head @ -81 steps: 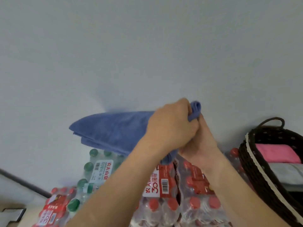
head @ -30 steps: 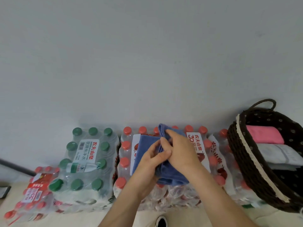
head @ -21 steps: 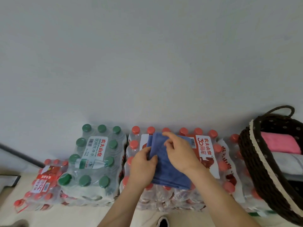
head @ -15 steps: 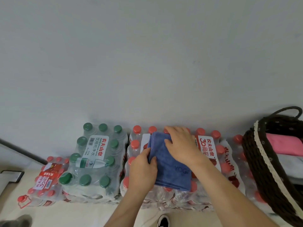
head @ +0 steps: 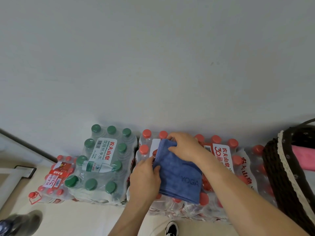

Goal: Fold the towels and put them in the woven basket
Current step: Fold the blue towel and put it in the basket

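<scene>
A blue towel [head: 180, 176] marked YOGA lies folded into a small rectangle on top of a pack of red-capped water bottles [head: 221, 160]. My left hand [head: 144, 178] grips its left edge, fingers curled over the cloth. My right hand [head: 184, 145] presses on its far top corner, fingers closed on the fabric. At the right edge stands the dark woven basket [head: 279, 176] with a cream trim, holding a folded pink towel [head: 303, 157] and a pale one below it.
A pack of green-capped bottles [head: 102, 162] stands to the left of the red-capped one, and a smaller red-capped pack [head: 54, 179] beyond it. A plain wall rises behind. My shoe [head: 172, 229] shows on the pale floor below.
The towel, held up in the air between both hands earlier, has come down onto the bottle pack and been folded smaller. My hands now rest on its left edge and far corner.
</scene>
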The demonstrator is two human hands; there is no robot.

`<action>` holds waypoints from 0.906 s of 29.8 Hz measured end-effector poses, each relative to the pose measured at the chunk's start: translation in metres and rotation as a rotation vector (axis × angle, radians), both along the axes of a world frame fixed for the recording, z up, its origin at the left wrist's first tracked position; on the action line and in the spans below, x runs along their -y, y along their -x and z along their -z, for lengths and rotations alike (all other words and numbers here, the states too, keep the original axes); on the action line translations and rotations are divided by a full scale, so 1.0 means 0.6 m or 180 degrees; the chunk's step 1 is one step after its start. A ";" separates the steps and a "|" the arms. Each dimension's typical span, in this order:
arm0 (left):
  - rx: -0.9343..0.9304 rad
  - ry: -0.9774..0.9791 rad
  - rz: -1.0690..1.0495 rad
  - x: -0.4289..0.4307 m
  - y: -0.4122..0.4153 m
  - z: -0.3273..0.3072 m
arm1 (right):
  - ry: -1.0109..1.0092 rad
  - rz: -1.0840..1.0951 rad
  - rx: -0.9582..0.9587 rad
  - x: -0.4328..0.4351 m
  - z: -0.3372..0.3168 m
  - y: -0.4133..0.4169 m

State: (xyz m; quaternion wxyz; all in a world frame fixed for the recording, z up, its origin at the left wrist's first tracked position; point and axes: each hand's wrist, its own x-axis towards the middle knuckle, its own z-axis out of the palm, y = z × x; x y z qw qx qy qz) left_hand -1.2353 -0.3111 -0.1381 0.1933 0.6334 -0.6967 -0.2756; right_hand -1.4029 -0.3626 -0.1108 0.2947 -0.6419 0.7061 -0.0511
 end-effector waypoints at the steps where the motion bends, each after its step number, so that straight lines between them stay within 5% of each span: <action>1: 0.0049 -0.0002 0.0020 0.000 0.001 0.001 | -0.0026 -0.0023 0.0084 0.001 0.001 0.000; 12: 0.0377 0.0119 0.0041 -0.015 0.008 -0.003 | -0.0507 -0.0377 0.0376 0.021 -0.009 0.009; 18: -0.1162 -0.0911 0.0210 0.000 -0.013 -0.037 | -0.0080 -0.0335 0.1132 -0.007 -0.060 0.008; 27: -0.2118 0.0063 0.0920 0.023 -0.011 -0.174 | 0.1024 -0.0410 0.1496 -0.090 -0.185 0.010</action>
